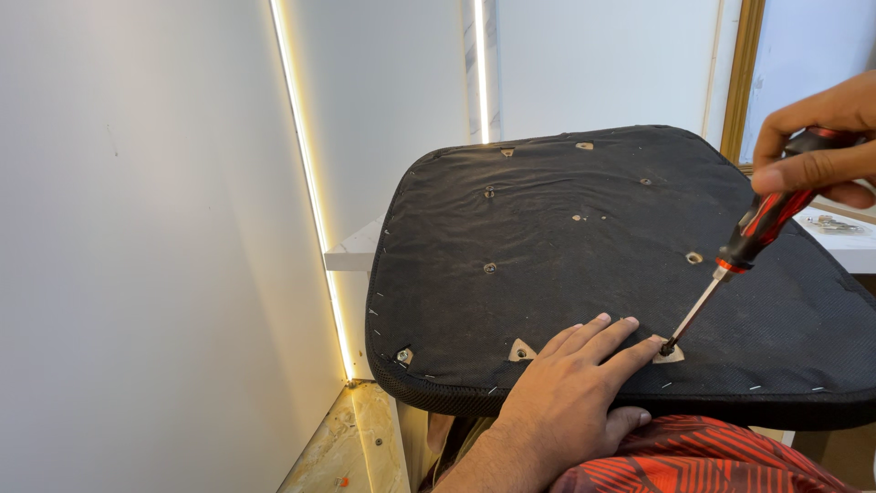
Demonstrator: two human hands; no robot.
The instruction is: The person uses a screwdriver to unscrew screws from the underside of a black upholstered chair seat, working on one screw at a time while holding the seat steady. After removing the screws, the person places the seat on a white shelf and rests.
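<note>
a black fabric-covered seat panel (pixel 584 265) lies underside up and tilted, its edge stapled and small triangular cut-outs baring metal screw points, while a red-and-black-handled screwdriver (pixel 739 251) slants from 1 o'clock down to 7 o'clock, its tip set in the cut-out near the panel's 6 o'clock edge.

Matt black cloth, bright metal and glossy plastic

The underside of the seat cushion (pixel 566 265) is covered in a matt black woven cloth, slightly wrinkled and fastened at the rim with small metal staples (pixel 376 315); bare wood is shown in triangular cut-outs around metal threaded inserts (pixel 521 352). The screwdriver (pixel 744 242) is made with a glossy red and black plastic handle and a polished steel shaft. The wall panels (pixel 137 246) are finished smooth and matt, the floor (pixel 351 447) in glossy marbled stone.
</note>
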